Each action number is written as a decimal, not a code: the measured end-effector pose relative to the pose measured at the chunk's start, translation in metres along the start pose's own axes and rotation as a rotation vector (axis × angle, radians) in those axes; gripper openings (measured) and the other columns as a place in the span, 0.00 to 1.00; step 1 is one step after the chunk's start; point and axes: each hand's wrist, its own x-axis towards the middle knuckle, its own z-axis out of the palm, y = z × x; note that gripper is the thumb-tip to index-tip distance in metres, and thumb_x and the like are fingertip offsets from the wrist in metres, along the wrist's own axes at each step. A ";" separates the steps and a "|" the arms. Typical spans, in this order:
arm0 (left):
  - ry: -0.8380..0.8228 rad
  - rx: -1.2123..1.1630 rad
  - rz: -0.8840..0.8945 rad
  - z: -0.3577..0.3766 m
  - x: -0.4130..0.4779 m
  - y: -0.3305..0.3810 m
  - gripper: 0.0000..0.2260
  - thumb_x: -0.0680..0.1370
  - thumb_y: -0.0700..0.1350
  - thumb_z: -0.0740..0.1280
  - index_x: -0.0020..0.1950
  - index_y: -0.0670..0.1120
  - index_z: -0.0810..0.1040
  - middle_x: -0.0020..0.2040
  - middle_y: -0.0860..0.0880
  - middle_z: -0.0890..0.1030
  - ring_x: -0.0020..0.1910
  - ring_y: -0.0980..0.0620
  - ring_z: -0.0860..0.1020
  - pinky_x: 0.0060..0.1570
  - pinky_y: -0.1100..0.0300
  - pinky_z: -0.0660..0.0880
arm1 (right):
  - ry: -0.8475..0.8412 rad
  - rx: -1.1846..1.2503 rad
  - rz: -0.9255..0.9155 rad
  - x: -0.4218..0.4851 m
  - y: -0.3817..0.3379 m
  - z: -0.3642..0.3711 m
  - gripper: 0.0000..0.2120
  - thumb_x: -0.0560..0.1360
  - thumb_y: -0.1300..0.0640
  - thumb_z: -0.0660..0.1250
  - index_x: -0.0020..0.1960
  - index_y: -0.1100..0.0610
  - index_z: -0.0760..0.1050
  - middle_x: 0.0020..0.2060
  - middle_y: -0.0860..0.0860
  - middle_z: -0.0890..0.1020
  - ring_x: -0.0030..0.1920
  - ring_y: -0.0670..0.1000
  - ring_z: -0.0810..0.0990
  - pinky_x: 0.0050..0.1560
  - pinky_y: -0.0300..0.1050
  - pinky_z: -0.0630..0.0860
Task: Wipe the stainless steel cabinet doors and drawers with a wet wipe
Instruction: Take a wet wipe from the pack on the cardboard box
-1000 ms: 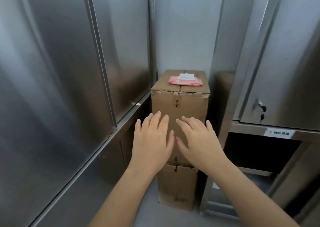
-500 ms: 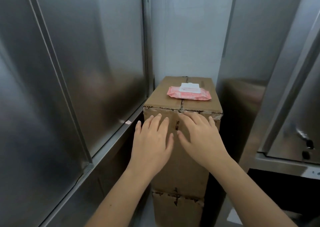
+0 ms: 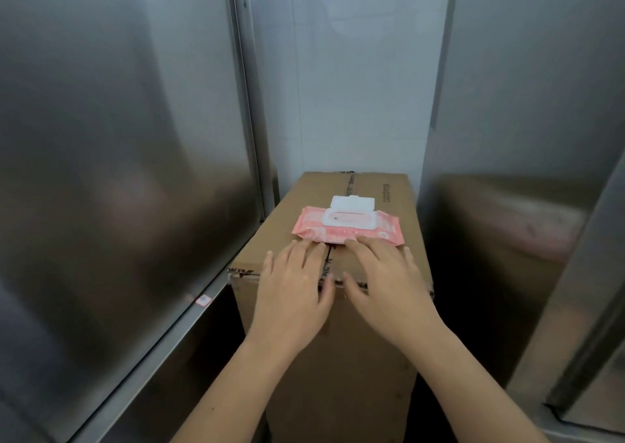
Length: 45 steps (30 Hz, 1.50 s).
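Left hand (image 3: 291, 293) and right hand (image 3: 389, 290), fingers spread flat, have just reached the wet-wipe pack (image 3: 348, 229) mid-frame, so wiping can start soon.

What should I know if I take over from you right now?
Left hand: open, empty, fingertips at the near edge of the wipe pack.
Right hand: the same.
Wipe pack: pink, lid flipped open, lying on the cardboard box beside the steel cabinet doors.
Done: no wipe pulled out yet.
Left: pull a wipe, then wipe the doors and drawers.
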 end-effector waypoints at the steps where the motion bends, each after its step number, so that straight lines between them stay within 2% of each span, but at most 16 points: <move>1: -0.005 -0.006 0.001 0.005 0.006 0.000 0.21 0.80 0.52 0.56 0.73 0.52 0.63 0.72 0.53 0.65 0.71 0.54 0.60 0.71 0.52 0.51 | -0.001 0.000 0.009 0.003 0.003 0.002 0.23 0.77 0.48 0.58 0.71 0.49 0.62 0.68 0.45 0.67 0.69 0.47 0.61 0.71 0.51 0.50; 4: -0.020 -0.016 0.004 0.017 0.021 -0.003 0.20 0.79 0.51 0.58 0.71 0.51 0.65 0.71 0.52 0.66 0.70 0.53 0.62 0.70 0.51 0.52 | -0.008 -0.006 0.030 0.014 0.011 0.010 0.23 0.78 0.48 0.57 0.71 0.49 0.62 0.69 0.45 0.66 0.70 0.46 0.60 0.71 0.50 0.49; 7: -0.021 -0.027 0.010 0.025 0.036 -0.011 0.20 0.79 0.51 0.59 0.71 0.49 0.67 0.70 0.50 0.68 0.70 0.50 0.64 0.70 0.50 0.54 | -0.013 0.003 0.031 0.028 0.015 0.017 0.23 0.78 0.48 0.56 0.72 0.49 0.61 0.71 0.45 0.64 0.70 0.46 0.58 0.69 0.46 0.47; 14: -0.046 -0.052 0.088 0.048 0.080 -0.034 0.20 0.80 0.53 0.55 0.72 0.51 0.65 0.72 0.51 0.66 0.71 0.52 0.61 0.71 0.50 0.52 | 0.022 -0.018 0.033 0.080 0.018 0.033 0.22 0.77 0.50 0.57 0.71 0.50 0.64 0.70 0.46 0.66 0.69 0.46 0.60 0.68 0.46 0.50; 19: -0.076 -0.048 0.184 0.061 0.108 -0.049 0.20 0.79 0.51 0.56 0.71 0.50 0.65 0.71 0.51 0.67 0.69 0.51 0.63 0.69 0.50 0.54 | -0.032 -0.056 0.064 0.109 0.029 0.048 0.23 0.77 0.50 0.58 0.71 0.48 0.63 0.69 0.45 0.67 0.68 0.45 0.59 0.67 0.46 0.50; 24: -0.117 -0.057 0.208 0.072 0.127 -0.061 0.21 0.80 0.53 0.54 0.73 0.51 0.62 0.72 0.53 0.64 0.71 0.53 0.59 0.69 0.52 0.52 | -0.117 -0.058 0.063 0.124 0.040 0.059 0.22 0.77 0.48 0.58 0.71 0.47 0.64 0.70 0.45 0.65 0.69 0.45 0.59 0.70 0.46 0.50; 27: -0.146 -0.082 0.222 0.077 0.132 -0.064 0.21 0.80 0.53 0.53 0.73 0.52 0.62 0.72 0.54 0.63 0.70 0.54 0.59 0.70 0.53 0.51 | -0.132 -0.036 0.044 0.127 0.048 0.062 0.19 0.77 0.46 0.58 0.67 0.47 0.68 0.69 0.45 0.67 0.68 0.45 0.61 0.66 0.41 0.50; 31: -0.150 -0.110 0.233 0.081 0.132 -0.064 0.21 0.80 0.53 0.52 0.73 0.53 0.62 0.71 0.55 0.64 0.70 0.55 0.59 0.69 0.55 0.51 | -0.144 0.003 0.013 0.129 0.056 0.063 0.19 0.76 0.45 0.60 0.66 0.48 0.70 0.68 0.44 0.68 0.67 0.44 0.62 0.62 0.34 0.50; 38: -0.140 -0.147 0.231 0.083 0.133 -0.063 0.19 0.79 0.51 0.55 0.70 0.51 0.66 0.70 0.54 0.67 0.69 0.55 0.61 0.68 0.56 0.53 | -0.189 0.066 -0.042 0.136 0.062 0.065 0.13 0.75 0.49 0.62 0.59 0.49 0.72 0.62 0.43 0.71 0.61 0.43 0.65 0.56 0.32 0.53; 42: -0.136 -0.156 0.227 0.084 0.132 -0.062 0.19 0.79 0.50 0.55 0.70 0.50 0.67 0.69 0.54 0.68 0.69 0.54 0.62 0.67 0.56 0.53 | -0.255 0.083 -0.042 0.141 0.066 0.066 0.13 0.75 0.47 0.62 0.58 0.47 0.72 0.62 0.43 0.71 0.62 0.47 0.67 0.59 0.36 0.57; 45: -0.131 -0.152 0.238 0.084 0.131 -0.061 0.18 0.79 0.49 0.57 0.67 0.49 0.71 0.67 0.52 0.71 0.68 0.53 0.65 0.67 0.53 0.57 | -0.291 0.090 -0.068 0.146 0.069 0.065 0.11 0.75 0.46 0.63 0.55 0.48 0.72 0.57 0.43 0.72 0.59 0.45 0.67 0.59 0.40 0.61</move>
